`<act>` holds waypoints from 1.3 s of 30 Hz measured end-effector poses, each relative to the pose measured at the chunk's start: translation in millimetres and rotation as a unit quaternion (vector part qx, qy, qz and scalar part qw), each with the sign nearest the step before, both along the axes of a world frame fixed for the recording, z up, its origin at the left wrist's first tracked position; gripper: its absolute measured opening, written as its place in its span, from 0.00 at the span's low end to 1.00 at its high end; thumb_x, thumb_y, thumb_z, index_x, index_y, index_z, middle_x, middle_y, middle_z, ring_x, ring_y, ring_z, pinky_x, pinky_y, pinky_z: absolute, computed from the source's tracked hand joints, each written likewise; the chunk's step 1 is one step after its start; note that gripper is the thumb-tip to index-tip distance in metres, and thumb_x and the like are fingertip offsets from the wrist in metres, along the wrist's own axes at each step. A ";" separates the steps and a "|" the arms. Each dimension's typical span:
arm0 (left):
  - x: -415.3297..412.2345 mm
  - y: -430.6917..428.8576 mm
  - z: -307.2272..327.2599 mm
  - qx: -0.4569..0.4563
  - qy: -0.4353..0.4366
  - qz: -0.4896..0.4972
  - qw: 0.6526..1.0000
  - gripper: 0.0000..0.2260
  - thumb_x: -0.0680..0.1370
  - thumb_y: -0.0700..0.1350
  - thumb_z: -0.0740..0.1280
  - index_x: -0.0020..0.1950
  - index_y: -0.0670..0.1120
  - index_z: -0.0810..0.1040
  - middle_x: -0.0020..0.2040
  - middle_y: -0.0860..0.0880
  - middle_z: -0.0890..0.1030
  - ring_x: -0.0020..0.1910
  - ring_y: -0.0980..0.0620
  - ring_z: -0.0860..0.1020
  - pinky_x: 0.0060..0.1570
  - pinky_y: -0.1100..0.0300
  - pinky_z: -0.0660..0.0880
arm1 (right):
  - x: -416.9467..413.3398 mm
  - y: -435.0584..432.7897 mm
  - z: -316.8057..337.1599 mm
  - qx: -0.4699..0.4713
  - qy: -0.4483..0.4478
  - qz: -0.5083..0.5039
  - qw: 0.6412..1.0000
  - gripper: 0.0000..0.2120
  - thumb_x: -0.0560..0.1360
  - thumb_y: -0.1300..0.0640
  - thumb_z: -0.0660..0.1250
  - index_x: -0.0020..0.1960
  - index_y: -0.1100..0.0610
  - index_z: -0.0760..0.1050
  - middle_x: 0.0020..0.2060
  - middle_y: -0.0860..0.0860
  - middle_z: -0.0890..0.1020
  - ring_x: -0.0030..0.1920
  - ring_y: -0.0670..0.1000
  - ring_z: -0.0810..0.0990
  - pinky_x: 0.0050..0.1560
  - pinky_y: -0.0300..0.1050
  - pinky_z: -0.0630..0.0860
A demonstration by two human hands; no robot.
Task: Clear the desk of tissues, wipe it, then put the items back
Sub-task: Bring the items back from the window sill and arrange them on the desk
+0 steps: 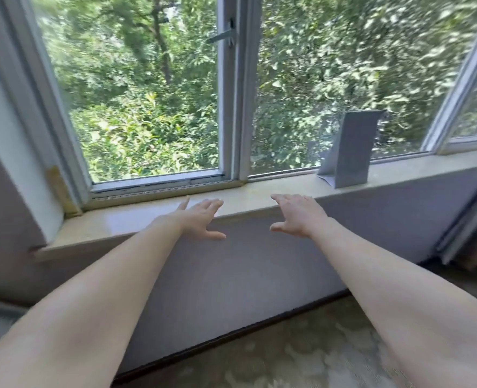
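Both hands, left hand (pixel 200 217) and right hand (pixel 297 215), reach spread and empty toward the windowsill (pixel 136 222); a paper bag (pixel 346 152) stands beyond the right.

Pale windowsill (pixel 136 219) is running under a white-framed window (pixel 233 107), with blurred green foliage (pixel 147 107) showing through the glass and a lever handle (pixel 223 36) sitting high on the centre post. Grey paper bag (pixel 349 152) is standing upright on the sill toward the right, near a sash (pixel 461 88) hanging open. Grey wall (pixel 259 275) is dropping below to a mottled floor (pixel 287 354).
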State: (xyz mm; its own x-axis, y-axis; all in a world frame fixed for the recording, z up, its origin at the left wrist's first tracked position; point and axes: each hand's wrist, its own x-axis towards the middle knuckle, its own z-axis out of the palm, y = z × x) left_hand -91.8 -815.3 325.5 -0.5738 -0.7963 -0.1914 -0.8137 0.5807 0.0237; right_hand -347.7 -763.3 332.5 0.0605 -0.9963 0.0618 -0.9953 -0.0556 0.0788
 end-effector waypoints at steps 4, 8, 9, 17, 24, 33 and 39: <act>-52.5 -14.2 -2.8 -0.006 0.014 -0.043 0.999 0.40 0.79 0.66 0.59 0.81 0.51 0.40 0.81 0.54 0.46 0.80 0.55 0.47 0.75 0.44 0.34 | -49.2 8.1 1.8 -0.002 -0.003 -0.043 0.999 0.39 0.75 0.39 0.66 0.78 0.52 0.54 0.74 0.50 0.66 0.73 0.53 0.65 0.72 0.51 0.61; -105.2 -28.6 -8.6 -0.007 0.019 -0.068 0.997 0.40 0.79 0.65 0.59 0.81 0.51 0.41 0.81 0.54 0.47 0.80 0.55 0.47 0.74 0.45 0.33 | -96.8 9.6 -5.8 0.006 -0.006 -0.079 0.997 0.38 0.75 0.39 0.66 0.78 0.52 0.54 0.74 0.51 0.66 0.73 0.53 0.64 0.72 0.52 0.60; -120.0 -33.5 -10.1 -0.007 0.019 -0.074 0.997 0.40 0.79 0.65 0.59 0.81 0.51 0.42 0.81 0.54 0.47 0.80 0.55 0.47 0.74 0.45 0.33 | -110.0 8.2 -8.0 0.007 -0.006 -0.088 0.996 0.39 0.75 0.39 0.66 0.78 0.52 0.54 0.74 0.50 0.65 0.73 0.53 0.64 0.73 0.52 0.60; -254.1 -96.7 -24.3 -0.018 0.007 -0.098 0.995 0.40 0.79 0.65 0.59 0.81 0.49 0.41 0.81 0.53 0.46 0.80 0.54 0.47 0.76 0.43 0.37 | -232.1 -46.5 -18.6 0.004 -0.004 -0.119 0.993 0.38 0.76 0.39 0.65 0.78 0.52 0.53 0.75 0.49 0.64 0.74 0.52 0.63 0.73 0.51 0.59; -391.3 -199.7 -42.8 -0.003 0.040 -0.053 0.998 0.40 0.80 0.64 0.58 0.81 0.49 0.40 0.81 0.52 0.46 0.80 0.52 0.48 0.76 0.42 0.37 | -375.7 -155.2 -32.7 0.003 0.003 -0.115 0.993 0.38 0.76 0.40 0.65 0.78 0.52 0.53 0.75 0.49 0.64 0.74 0.53 0.63 0.72 0.52 0.61; -527.1 -302.0 -56.8 0.008 0.047 0.006 0.999 0.39 0.80 0.63 0.58 0.80 0.44 0.43 0.81 0.47 0.53 0.78 0.46 0.59 0.76 0.39 0.47 | -508.4 -260.2 -54.0 0.047 -0.037 -0.140 0.988 0.31 0.75 0.43 0.66 0.73 0.54 0.61 0.67 0.51 0.73 0.66 0.57 0.72 0.61 0.52 0.71; -559.4 -339.0 -77.8 0.002 0.081 0.061 0.995 0.33 0.81 0.57 0.62 0.77 0.42 0.52 0.71 0.44 0.72 0.70 0.45 0.70 0.71 0.44 0.62 | -538.7 -309.6 -71.6 0.065 -0.094 -0.143 0.983 0.31 0.74 0.44 0.69 0.70 0.57 0.62 0.64 0.54 0.73 0.65 0.57 0.72 0.57 0.53 0.72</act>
State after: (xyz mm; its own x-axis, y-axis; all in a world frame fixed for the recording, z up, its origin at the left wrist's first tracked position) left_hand -651.2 -1154.3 247.7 -0.4959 -0.8616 -0.1081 -0.8639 0.4769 0.1620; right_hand -886.4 -1072.9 260.9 -0.2235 -0.9711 -0.0837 -0.9680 0.2312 -0.0979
